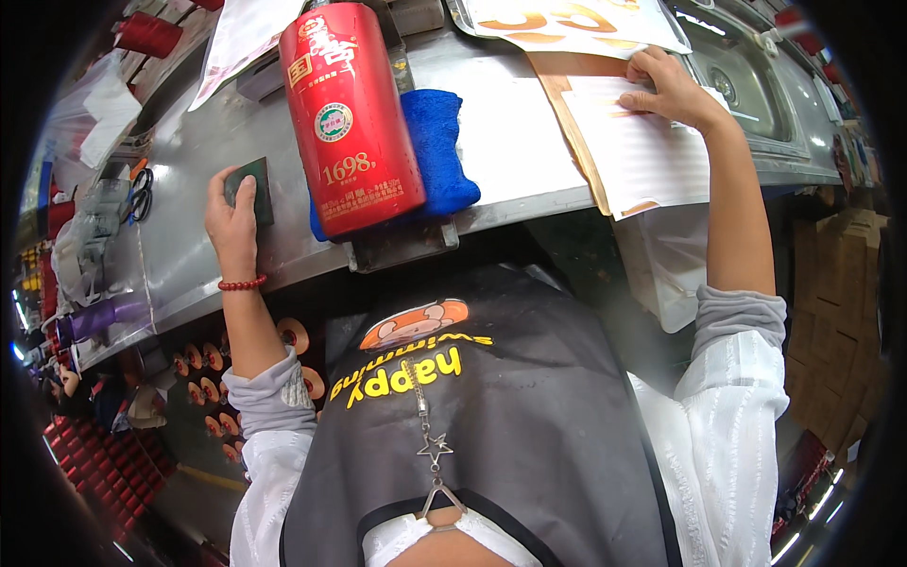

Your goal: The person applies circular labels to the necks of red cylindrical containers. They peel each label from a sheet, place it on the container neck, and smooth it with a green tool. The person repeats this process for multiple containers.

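My left hand (233,219) is closed around a thin, dark green rectangular scraper (253,189), thumb on its face, just left of the bottle. A large, glossy red bottle (350,123) with white and gold print lies on the metal bench, its wide base toward me. A folded blue cloth (436,151) pads it underneath and on the right. On the right, my right hand (666,87) has its fingers curled at the upper edge of a stack of white sheets (647,156), thumb pressed onto the paper. The sheets rest on a brown board (567,118).
Another sheet with orange-gold curved shapes (557,21) lies at the back. A steel sink (746,90) is at the far right. Black-handled scissors (141,194) and clear plastic are at left. Below the bench stand several copper-coloured round pieces (203,387). Cardboard boxes (836,312) are stacked right.
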Demonstrator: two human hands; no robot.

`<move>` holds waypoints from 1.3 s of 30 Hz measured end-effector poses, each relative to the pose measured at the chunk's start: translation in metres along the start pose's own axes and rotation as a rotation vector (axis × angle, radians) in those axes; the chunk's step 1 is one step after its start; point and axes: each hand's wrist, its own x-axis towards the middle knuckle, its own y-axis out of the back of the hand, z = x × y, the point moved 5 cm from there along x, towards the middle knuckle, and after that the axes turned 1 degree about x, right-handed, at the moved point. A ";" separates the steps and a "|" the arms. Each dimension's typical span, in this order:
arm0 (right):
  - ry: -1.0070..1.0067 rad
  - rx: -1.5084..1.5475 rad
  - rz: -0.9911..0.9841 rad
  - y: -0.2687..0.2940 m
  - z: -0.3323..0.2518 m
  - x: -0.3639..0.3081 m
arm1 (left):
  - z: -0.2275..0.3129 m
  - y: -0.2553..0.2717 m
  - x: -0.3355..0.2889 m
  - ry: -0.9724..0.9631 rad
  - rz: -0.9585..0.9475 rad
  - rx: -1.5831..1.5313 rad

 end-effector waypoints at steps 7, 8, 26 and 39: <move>0.000 0.147 -0.041 0.007 -0.016 -0.001 | 0.003 0.001 0.000 0.001 0.011 0.081; 0.013 0.125 -0.001 0.008 -0.018 -0.002 | 0.004 0.001 -0.001 -0.006 0.010 0.075; 0.429 0.374 0.247 0.065 -0.201 -0.045 | 0.188 -0.004 -0.061 -0.623 -0.170 -0.059; 0.311 0.722 0.198 0.007 -0.292 -0.040 | 0.162 -0.010 -0.084 -0.322 -0.322 -0.131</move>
